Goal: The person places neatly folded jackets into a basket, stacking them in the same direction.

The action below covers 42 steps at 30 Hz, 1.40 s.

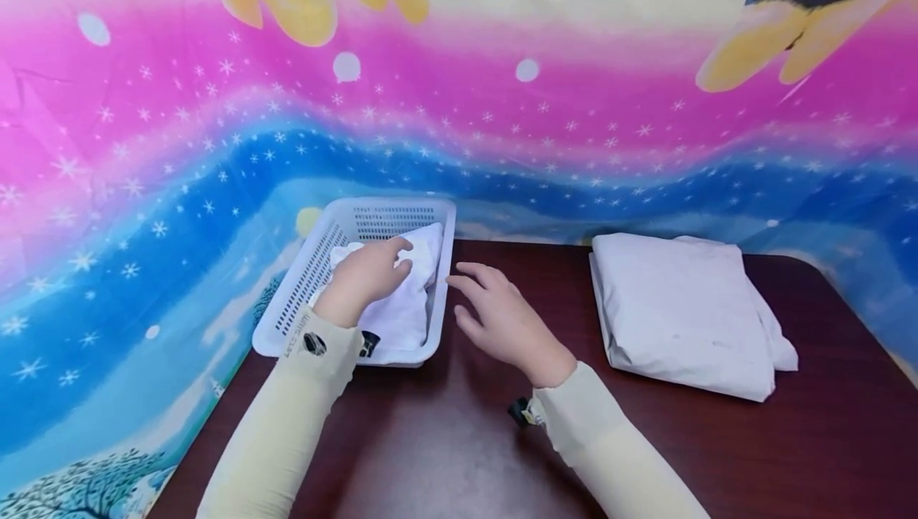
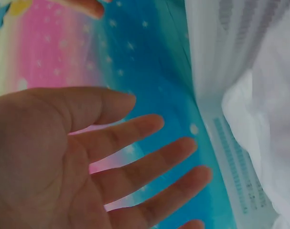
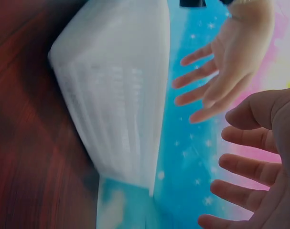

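Note:
A white plastic basket (image 1: 446,264) with slotted walls stands at the back left of the table, and white folded cloth (image 1: 409,308) lies inside it. Over the basket hovers my left hand (image 1: 367,273), its fingers spread and loosely bent. In the left wrist view that hand (image 2: 111,157) holds nothing, apart from the cloth (image 2: 273,109). Just right of the basket, above the table, is my right hand (image 1: 502,316). The right wrist view shows this hand (image 3: 264,167) with relaxed fingers and nothing in them, beside the basket's outer wall (image 3: 111,95).
A folded pile of white cloth or sheeting (image 1: 674,312) lies on the right of the dark red-brown table (image 1: 445,447). Behind the table hangs a colourful printed backdrop (image 1: 502,120) with snowflakes, close to the basket's far side.

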### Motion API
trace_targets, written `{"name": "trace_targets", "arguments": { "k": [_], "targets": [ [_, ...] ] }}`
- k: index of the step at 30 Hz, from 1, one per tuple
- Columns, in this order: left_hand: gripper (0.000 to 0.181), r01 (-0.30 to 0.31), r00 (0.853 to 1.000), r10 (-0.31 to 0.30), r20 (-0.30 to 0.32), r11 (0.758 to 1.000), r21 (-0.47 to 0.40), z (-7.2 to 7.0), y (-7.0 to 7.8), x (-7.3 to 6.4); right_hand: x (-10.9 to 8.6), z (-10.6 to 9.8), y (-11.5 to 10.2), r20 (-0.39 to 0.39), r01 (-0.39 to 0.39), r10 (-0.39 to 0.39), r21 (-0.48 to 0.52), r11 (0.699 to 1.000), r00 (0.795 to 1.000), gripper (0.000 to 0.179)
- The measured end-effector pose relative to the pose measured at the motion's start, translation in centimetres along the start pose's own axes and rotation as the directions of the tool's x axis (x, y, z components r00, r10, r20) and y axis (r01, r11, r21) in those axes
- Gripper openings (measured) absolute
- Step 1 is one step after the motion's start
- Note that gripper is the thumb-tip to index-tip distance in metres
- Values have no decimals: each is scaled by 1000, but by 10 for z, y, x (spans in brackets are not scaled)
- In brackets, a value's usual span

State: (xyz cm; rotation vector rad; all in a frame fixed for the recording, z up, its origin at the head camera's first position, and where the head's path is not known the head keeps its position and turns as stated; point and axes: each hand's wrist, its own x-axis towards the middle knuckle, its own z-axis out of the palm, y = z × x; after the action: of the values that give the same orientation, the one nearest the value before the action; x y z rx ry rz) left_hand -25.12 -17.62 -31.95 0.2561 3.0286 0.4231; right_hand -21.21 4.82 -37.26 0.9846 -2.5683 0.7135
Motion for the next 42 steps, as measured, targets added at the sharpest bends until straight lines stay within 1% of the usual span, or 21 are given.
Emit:
{"name": "trace_targets", "arguments": {
  "k": [2, 5, 7, 9, 12, 16, 19, 23, 28, 32, 34, 37, 39, 42],
  "targets": [
    [44, -2, 998, 4, -58, 1000, 23, 4, 8, -7, -5, -3, 5, -12, -2, 1, -22, 1000, 1000, 42],
    [45, -4, 990, 13, -138, 998, 65, 13, 17, -15, -13, -6, 12, -8, -6, 6, -48, 999, 1000, 45],
    [47, 0, 985, 14, -172, 997, 80, 21, 23, -20, -18, -8, 15, 9, -26, 27, -57, 998, 1000, 49],
    [50, -1, 981, 18, -192, 996, 90, 29, 29, -25, -24, -10, 18, 26, -55, 57, -71, 996, 998, 53],
    [55, -13, 982, 30, -187, 996, 94, 40, 40, -32, -34, -13, 23, 47, -102, 107, -108, 989, 993, 59],
    [60, -47, 981, 61, -183, 996, 79, 56, 51, -39, -47, -14, 32, 86, -156, 171, -162, 974, 981, 66],
    [63, -83, 975, 100, -200, 993, 89, 68, 59, -43, -57, -16, 40, 117, -201, 223, -177, 964, 968, 70],
    [65, -141, 961, 167, -221, 982, 128, 82, 71, -46, -72, -24, 51, 125, -251, 274, -174, 952, 954, 71],
    [65, -209, 939, 248, -238, 961, 179, 98, 88, -47, -89, -40, 66, 111, -314, 331, -152, 937, 937, 71],
    [64, -241, 928, 290, -233, 946, 218, 111, 101, -46, -101, -51, 77, 91, -355, 371, -151, 923, 924, 70],
    [64, -255, 928, 302, -217, 942, 219, 116, 108, -45, -107, -56, 83, 77, -374, 388, -144, 916, 919, 70],
    [64, -280, 932, 313, -184, 942, 185, 124, 117, -43, -114, -62, 90, 50, -397, 406, -126, 909, 913, 70],
    [65, -289, 935, 313, -167, 945, 154, 130, 122, -40, -119, -65, 95, 27, -406, 411, -111, 907, 911, 70],
    [65, -298, 935, 316, -163, 946, 125, 137, 131, -35, -126, -69, 102, -14, -405, 405, -101, 909, 914, 68]
  ]
}}
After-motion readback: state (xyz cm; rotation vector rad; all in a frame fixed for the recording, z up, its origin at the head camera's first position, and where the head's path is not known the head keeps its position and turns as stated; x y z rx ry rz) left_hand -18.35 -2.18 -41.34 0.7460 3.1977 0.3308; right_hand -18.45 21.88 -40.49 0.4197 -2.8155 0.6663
